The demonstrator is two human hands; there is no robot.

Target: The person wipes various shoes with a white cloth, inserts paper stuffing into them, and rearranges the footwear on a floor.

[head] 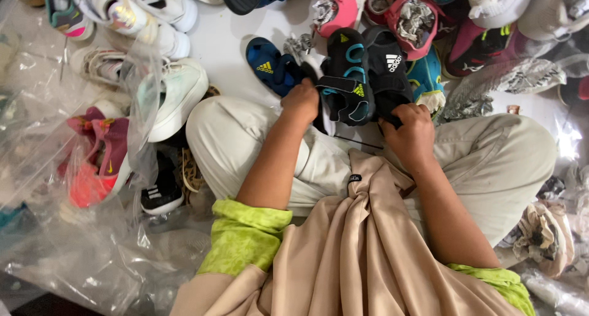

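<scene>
Both hands grip a pair of black sandals with teal trim: the left hand [300, 101] is clamped on one black sandal [345, 83], the right hand [411, 129] on the other sandal [388, 73]. They point lengthwise away, just beyond the knees, on a white floor [224, 37] crowded with shoes and plastic bags [37, 107].

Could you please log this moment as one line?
left hand: grips black sandal | right hand: grips second black sandal | around: heaped shoes, plastic bags
</scene>
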